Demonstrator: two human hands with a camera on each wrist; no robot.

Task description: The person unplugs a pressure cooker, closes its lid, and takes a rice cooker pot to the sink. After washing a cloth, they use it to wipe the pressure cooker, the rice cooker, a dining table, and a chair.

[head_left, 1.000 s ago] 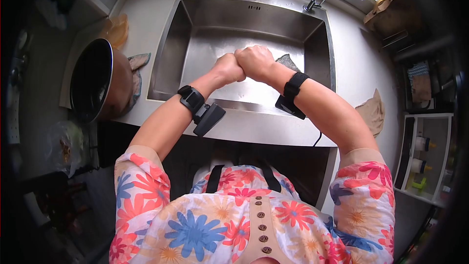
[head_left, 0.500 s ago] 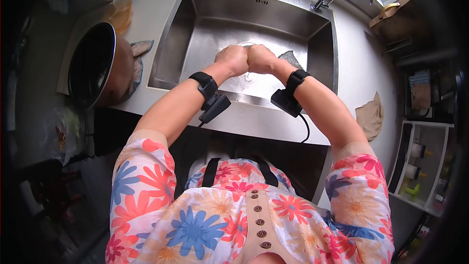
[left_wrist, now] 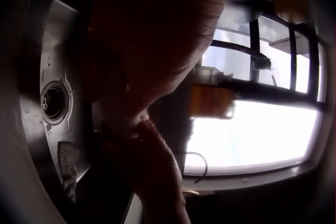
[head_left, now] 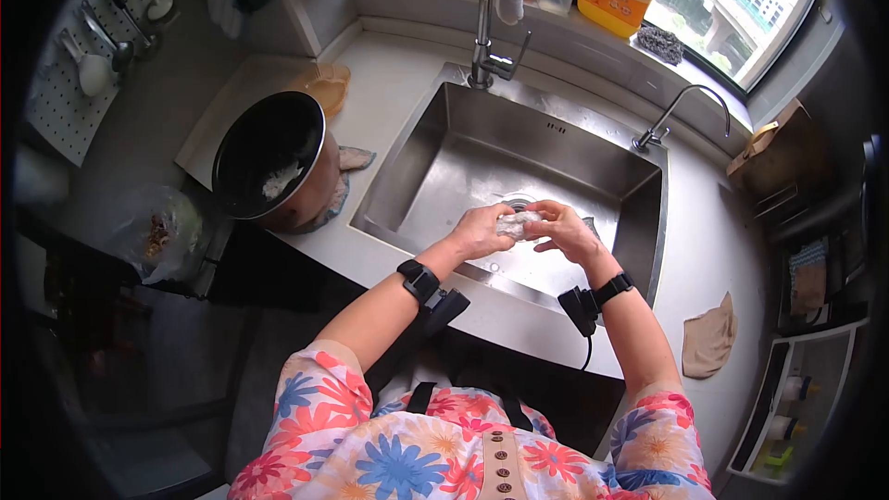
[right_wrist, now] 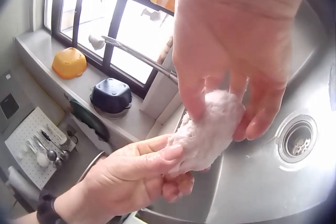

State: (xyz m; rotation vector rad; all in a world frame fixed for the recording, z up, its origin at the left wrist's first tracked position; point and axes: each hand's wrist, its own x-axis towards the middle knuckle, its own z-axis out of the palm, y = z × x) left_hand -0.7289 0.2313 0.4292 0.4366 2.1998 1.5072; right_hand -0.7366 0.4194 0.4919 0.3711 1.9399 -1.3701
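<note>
A lumpy white wad (head_left: 517, 225) with a rough surface is held between both hands over the sink (head_left: 407, 190). My left hand (head_left: 480, 230) grips one end of it, thumb laid along the top, as the right wrist view shows. From the other side, my right hand (head_left: 567, 230) pinches the wad (right_wrist: 207, 132) with bent fingers. What the wad is made of, I cannot tell. Below, the drain (right_wrist: 298, 139) lies in the steel basin, with a grey mesh-like piece (left_wrist: 68, 161) near it. In the left wrist view my left hand (left_wrist: 152, 40) is dark and hides most of the wad.
On the left counter a large dark pot (head_left: 319, 176) stands tilted on a cloth (head_left: 355, 159), with something white inside. Two taps, a main faucet (head_left: 483, 37) and a thin curved one (head_left: 690, 97), rise behind the sink. A tan cloth (head_left: 710, 338) lies on the right counter.
Both hands were clenched together over the sink with their contents hidden; now the fingers have loosened and the white wad shows between them. The head view has shifted, bringing the window and sill into sight.
</note>
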